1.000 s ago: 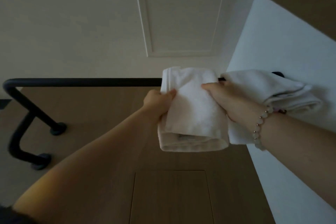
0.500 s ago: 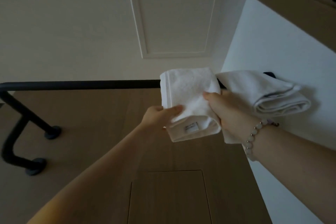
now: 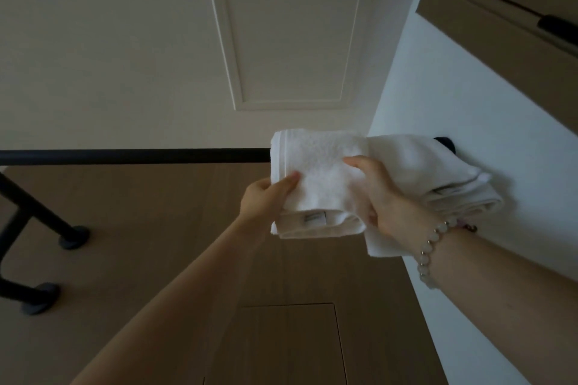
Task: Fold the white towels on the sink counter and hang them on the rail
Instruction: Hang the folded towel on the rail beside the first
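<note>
A folded white towel (image 3: 316, 166) hangs over the black rail (image 3: 134, 156), its label showing at the lower edge. My left hand (image 3: 266, 197) pinches its left side, thumb on the front. My right hand (image 3: 378, 194), with a bead bracelet at the wrist, grips its right side. A second folded white towel (image 3: 438, 172) hangs on the same rail just to the right, touching the first, close to the white wall. The rail's right end cap (image 3: 445, 143) peeks out above it.
The rail runs left to a black bracket with two round feet (image 3: 73, 236) fixed on the brown panel (image 3: 156, 212). A white wall (image 3: 469, 87) lies on the right, a brown cabinet (image 3: 516, 9) at top right, a pale framed panel (image 3: 291, 40) above.
The towel has been shifted up and right on the rail, against the second towel. My left thumb now lies on its front and my right hand holds its right side lower down.
</note>
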Demonstrator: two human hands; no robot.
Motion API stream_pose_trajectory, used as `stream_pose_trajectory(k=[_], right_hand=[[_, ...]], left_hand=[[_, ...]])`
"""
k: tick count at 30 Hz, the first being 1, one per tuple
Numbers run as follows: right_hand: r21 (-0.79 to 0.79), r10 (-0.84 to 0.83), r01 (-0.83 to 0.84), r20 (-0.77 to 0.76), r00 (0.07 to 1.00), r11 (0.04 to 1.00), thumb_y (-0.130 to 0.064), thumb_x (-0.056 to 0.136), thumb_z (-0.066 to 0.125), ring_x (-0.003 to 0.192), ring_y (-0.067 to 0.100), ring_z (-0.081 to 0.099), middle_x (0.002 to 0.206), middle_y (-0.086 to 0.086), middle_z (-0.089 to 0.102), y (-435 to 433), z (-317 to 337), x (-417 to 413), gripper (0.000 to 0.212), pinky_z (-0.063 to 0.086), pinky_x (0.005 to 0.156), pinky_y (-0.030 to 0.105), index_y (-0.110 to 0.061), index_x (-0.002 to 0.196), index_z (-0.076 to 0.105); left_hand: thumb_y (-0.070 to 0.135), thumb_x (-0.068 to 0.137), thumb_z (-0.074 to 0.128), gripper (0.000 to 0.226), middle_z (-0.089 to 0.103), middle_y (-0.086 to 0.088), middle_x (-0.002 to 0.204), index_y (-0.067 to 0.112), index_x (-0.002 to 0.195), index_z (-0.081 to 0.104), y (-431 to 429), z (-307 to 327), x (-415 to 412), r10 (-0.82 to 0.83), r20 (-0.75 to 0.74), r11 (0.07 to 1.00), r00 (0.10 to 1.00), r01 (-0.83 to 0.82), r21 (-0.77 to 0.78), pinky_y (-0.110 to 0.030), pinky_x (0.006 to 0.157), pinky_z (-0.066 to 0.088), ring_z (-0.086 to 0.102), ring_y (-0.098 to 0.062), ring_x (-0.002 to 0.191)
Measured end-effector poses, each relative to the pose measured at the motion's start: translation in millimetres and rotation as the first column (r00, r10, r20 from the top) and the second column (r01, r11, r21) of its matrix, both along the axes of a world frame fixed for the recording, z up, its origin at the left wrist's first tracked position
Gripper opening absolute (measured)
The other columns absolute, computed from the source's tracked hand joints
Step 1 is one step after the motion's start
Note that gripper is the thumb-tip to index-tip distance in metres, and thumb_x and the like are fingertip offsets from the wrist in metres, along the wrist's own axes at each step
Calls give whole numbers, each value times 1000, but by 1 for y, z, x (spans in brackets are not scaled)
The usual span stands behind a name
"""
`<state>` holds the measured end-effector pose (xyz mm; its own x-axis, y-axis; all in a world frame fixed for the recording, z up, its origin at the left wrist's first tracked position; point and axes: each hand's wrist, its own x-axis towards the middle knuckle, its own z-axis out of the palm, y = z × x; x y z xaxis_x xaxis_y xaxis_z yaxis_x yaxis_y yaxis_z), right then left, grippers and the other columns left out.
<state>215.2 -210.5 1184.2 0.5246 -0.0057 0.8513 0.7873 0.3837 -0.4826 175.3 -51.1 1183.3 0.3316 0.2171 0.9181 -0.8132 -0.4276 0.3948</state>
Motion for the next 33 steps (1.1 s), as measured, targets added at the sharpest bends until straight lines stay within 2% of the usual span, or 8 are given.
stream_pose_trajectory(k=[3,5,9,13,16,20,27,33], right_hand=[[-39,100,-99,39,994,994,-54,71,66,93,21,65,106,5,68,0,-13,14,51,51,87,36,-19,109,63],[-66,156,-154,37,987,986,-57,69,66,103,25,64,108,4,70,-1,-19,20,55,44,98,46,-22,112,65],[-98,152,-147,44,987,984,-52,86,52,97,22,64,103,3,71,-7,-26,25,39,48,83,36,-21,106,66],[-89,135,-131,52,989,987,-56,86,49,79,13,66,77,-3,72,-7,-29,30,40,46,80,36,-19,88,67],[-44,166,-165,27,986,985,-62,82,49,105,19,61,105,-2,71,-3,-28,31,46,41,98,45,-27,105,66],[-78,155,-149,68,986,986,-81,67,43,107,18,61,109,-2,71,6,-22,30,74,44,90,43,-31,117,64],[-86,213,-211,7,977,974,-91,45,39,102,25,65,105,6,72,11,-12,31,101,49,87,44,-24,117,64],[-113,189,-189,-10,982,975,-63,60,71,98,27,67,105,3,71,9,-12,13,65,49,94,48,-26,112,60]], left_hand=[[34,85,65,33,70,-9,101,6,102,65,8,-8,1,-111,-89,993,990,113,19,-29,69,57,68,-23,89],[34,84,65,40,68,-12,109,4,111,63,13,-12,7,-157,-145,987,977,161,18,-39,86,55,67,-27,97],[35,82,67,41,66,-13,113,7,111,62,16,-17,16,-162,-148,987,976,164,1,-47,93,51,65,-29,101],[33,89,60,23,67,-6,101,12,99,61,12,-14,16,-105,-38,993,994,107,49,-27,69,55,66,-20,88],[33,90,58,24,66,-2,92,12,100,62,6,-7,9,-102,64,994,993,99,37,-16,51,51,64,-12,76],[37,89,60,22,66,0,81,15,85,62,-4,6,-3,-106,102,994,989,108,-16,-14,46,49,64,-10,68],[41,87,61,27,65,3,85,16,95,62,0,17,-11,-9,52,1000,999,9,-1,-24,68,52,64,-12,80],[40,90,57,32,63,6,91,16,111,59,0,10,-1,-9,33,998,999,7,56,-22,69,48,61,-11,84]])
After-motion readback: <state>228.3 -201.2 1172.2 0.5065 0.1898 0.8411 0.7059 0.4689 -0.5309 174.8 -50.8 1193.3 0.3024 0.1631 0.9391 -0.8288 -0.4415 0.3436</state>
